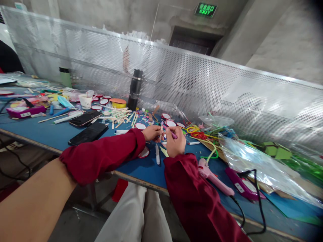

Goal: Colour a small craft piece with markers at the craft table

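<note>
My left hand is closed, pinching a short upright craft stick that looks pale with a purplish upper end. Close beside it, my right hand is wrapped round a purple marker pen, its front end pointing at the stick. Whether the tip touches the stick is too small to tell. Below the hands a white marker lies on the blue table. Round white discs with red rims lie about, one disc behind my left wrist and another disc partly under my left sleeve.
A black thermos stands by the perforated metal screen. Two phones, loose craft sticks and a paper cup are at left. At right are a pink glue gun, a purple box with a cable and clear plastic bags.
</note>
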{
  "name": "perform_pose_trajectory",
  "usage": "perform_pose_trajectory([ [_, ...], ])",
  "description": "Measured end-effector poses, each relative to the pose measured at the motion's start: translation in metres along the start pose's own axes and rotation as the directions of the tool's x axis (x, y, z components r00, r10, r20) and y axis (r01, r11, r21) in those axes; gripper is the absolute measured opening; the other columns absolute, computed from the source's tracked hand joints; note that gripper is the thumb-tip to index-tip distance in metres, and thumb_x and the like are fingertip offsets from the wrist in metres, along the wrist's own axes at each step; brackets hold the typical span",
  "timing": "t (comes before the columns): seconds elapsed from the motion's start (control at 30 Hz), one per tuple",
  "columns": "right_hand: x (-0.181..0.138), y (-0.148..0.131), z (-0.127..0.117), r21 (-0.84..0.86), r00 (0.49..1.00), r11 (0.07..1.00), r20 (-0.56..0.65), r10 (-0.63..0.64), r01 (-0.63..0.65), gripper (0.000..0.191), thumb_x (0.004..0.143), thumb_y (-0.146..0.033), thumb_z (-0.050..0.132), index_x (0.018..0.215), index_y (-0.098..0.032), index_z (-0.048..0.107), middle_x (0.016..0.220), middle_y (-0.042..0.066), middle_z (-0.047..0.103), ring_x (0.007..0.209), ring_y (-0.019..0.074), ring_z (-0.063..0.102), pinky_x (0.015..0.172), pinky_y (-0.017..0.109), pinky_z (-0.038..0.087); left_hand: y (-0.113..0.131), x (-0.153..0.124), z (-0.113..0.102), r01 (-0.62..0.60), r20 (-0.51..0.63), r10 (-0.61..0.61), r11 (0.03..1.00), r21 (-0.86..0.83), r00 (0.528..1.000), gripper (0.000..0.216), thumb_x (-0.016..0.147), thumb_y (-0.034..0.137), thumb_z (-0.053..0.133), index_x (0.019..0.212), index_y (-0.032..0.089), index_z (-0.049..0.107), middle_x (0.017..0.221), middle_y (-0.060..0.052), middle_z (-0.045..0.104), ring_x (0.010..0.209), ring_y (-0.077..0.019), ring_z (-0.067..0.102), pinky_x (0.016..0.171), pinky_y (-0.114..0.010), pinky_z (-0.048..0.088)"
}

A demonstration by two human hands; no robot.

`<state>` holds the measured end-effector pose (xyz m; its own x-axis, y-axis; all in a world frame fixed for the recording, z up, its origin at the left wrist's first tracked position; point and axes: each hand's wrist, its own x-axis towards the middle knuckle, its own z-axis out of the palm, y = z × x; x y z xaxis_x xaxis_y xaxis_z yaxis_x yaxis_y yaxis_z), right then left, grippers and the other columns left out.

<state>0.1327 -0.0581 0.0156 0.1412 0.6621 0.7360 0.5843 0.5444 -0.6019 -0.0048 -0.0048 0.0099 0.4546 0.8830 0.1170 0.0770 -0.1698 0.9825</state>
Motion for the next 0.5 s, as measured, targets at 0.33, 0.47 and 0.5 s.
perform_pose_trajectory([
  [0.33,-0.0004,0.002,0.0002,-0.009,1.0,1.0,0.007,0.009,-0.009,0.022,0.088,-0.04,0.056,0.088,-0.02,0.064,0.076,0.0,0.065,0.066,0.0142,0.056,0.062,0.026,0.04,-0.0006,0.0007,0.0003,-0.005,-0.009,0.005,1.0,0.025,1.0,0.024,0.088,0.037,0.058,0.081,0.014,0.055,0.066,0.001,0.062,0.053,-0.0088,0.058,0.059,-0.022,0.051],
  [0.47,-0.0004,0.0029,0.0006,-0.012,1.0,1.0,-0.009,0.001,-0.001,0.022,0.087,-0.04,0.056,0.088,-0.02,0.064,0.076,0.0,0.065,0.067,0.0141,0.056,0.063,0.026,0.04,-0.0033,0.002,-0.001,-0.025,0.006,0.024,0.999,0.022,1.0,0.024,0.089,0.036,0.057,0.081,0.014,0.055,0.067,0.0,0.063,0.053,-0.0093,0.059,0.058,-0.023,0.051],
  [0.5,-0.0004,0.003,0.0007,-0.011,1.0,1.0,-0.004,0.0,0.0,0.022,0.088,-0.04,0.056,0.088,-0.02,0.064,0.076,0.0,0.065,0.066,0.0139,0.056,0.063,0.026,0.04,-0.0037,0.0022,-0.0012,-0.025,0.004,0.025,1.0,0.018,1.0,0.024,0.088,0.037,0.058,0.081,0.014,0.055,0.067,0.0,0.063,0.053,-0.0094,0.059,0.057,-0.022,0.051],
])
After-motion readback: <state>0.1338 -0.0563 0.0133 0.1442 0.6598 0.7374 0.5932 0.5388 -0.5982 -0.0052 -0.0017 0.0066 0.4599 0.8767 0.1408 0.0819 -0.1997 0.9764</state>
